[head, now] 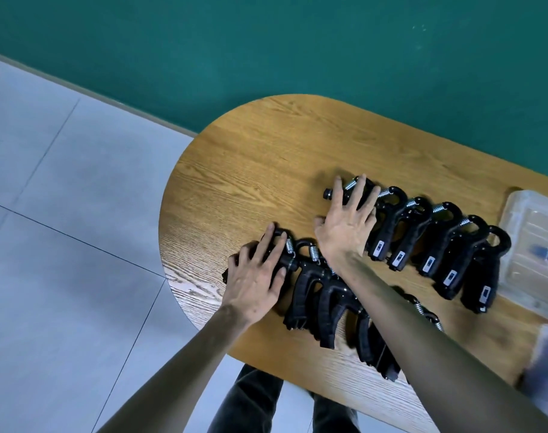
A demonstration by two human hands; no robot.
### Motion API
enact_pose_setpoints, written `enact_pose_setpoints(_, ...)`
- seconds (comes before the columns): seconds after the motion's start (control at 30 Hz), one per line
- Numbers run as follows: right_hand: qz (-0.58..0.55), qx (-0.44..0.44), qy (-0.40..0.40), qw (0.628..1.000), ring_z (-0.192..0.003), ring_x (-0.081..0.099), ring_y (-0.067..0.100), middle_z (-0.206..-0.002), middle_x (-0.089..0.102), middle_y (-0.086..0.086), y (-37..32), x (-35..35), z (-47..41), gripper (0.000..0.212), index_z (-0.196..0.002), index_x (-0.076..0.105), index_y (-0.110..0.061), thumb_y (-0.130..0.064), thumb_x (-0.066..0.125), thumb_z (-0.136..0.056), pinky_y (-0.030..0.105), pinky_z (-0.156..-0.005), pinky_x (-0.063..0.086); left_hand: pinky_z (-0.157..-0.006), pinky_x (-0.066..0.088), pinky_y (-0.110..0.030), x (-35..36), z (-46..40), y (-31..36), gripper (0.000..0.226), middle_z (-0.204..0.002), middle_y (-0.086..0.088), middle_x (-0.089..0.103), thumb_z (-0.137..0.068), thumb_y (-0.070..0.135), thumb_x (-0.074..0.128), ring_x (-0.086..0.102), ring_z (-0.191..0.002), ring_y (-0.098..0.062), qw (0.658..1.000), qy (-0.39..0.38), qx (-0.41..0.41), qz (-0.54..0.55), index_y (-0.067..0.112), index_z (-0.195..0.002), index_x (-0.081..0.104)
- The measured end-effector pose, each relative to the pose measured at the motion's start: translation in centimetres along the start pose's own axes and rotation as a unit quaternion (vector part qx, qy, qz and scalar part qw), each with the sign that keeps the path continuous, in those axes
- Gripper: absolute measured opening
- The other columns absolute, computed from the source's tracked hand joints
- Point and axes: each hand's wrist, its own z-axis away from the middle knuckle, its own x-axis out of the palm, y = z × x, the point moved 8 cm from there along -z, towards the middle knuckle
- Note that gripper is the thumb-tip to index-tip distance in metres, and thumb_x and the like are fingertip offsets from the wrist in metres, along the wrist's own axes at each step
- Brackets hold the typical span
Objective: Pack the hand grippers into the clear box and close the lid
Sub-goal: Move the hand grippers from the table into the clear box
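Several black hand grippers with steel springs lie in two slanted rows on the wooden table [251,157]. The far row [438,245] runs toward the right, and the near row [322,304] runs toward the table's front edge. My left hand [257,276] lies on the leftmost gripper of the near row, fingers curled over it. My right hand [347,226] rests with fingers spread on the leftmost gripper of the far row. My right forearm hides part of the near row. The clear box [526,214] sits at the right edge of the view, only partly visible.
A blurred clear plastic piece [547,354], perhaps the lid, lies at the lower right. The table's rounded end is to the left, with grey floor tiles beyond it. A green wall stands behind the table. My legs show under the front edge.
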Motion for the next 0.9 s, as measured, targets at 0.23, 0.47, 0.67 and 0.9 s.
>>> enact_pose_setpoints(0.23, 0.044, -0.015, -0.021, 0.999, -0.148, 0.007, 0.05, -0.164, -0.014, 0.019, 0.4, 0.5, 0.1, 0.088, -0.159, 0.003, -0.017, -0.016, 0.059, -0.091, 0.058, -0.112, 0.034, -0.1, 0.037, -0.044, 0.1, -0.5, -0.7, 0.068, -0.163, 0.013, -0.026, -0.103, 0.049, 0.028, 0.038, -0.121, -0.024, 1.0, 0.0, 0.027, 0.004, 0.039, -0.156, -0.012)
enact_pose_setpoints(0.47, 0.078, -0.047, -0.027, 0.996, -0.147, 0.014, 0.05, -0.164, -0.015, 0.017, 0.3, 0.6, 0.2, 0.082, -0.158, -0.001, -0.018, -0.012, 0.051, -0.095, 0.058, -0.109, 0.035, -0.103, 0.034, -0.043, 0.5, -0.6, -0.6, 0.07, -0.163, 0.009, -0.028, -0.103, 0.047, 0.027, 0.03, -0.128, -0.024, 1.0, -0.01, 0.026, 0.007, 0.041, -0.15, -0.024)
enact_pose_setpoints(0.67, 0.08, -0.076, -0.01, 0.994, -0.149, 0.012, 0.046, -0.165, -0.017, 0.013, 0.4, -0.5, 1.4, 0.082, -0.159, -0.002, -0.02, -0.012, 0.049, -0.095, 0.056, -0.108, 0.034, -0.101, 0.033, -0.045, 0.1, -0.5, -0.7, 0.068, -0.165, 0.006, -0.022, -0.102, 0.043, 0.029, 0.033, -0.12, -0.025, 1.0, 0.006, -0.02, 0.015, 0.038, -0.155, -0.013)
enact_pose_setpoints(0.9, 0.065, -0.086, 0.015, 0.994, -0.148, 0.014, 0.046, -0.166, -0.013, 0.012, 2.7, -4.9, 3.8, 0.079, -0.16, 0.008, -0.018, -0.019, 0.054, -0.095, 0.052, -0.103, 0.036, -0.096, 0.035, -0.048, -2.7, -0.3, 1.0, 0.065, -0.168, 0.003, -0.009, -0.095, 0.054, 0.008, 0.034, -0.109, -0.026, 0.992, 0.078, -0.08, 0.056, 0.04, -0.157, -0.002)
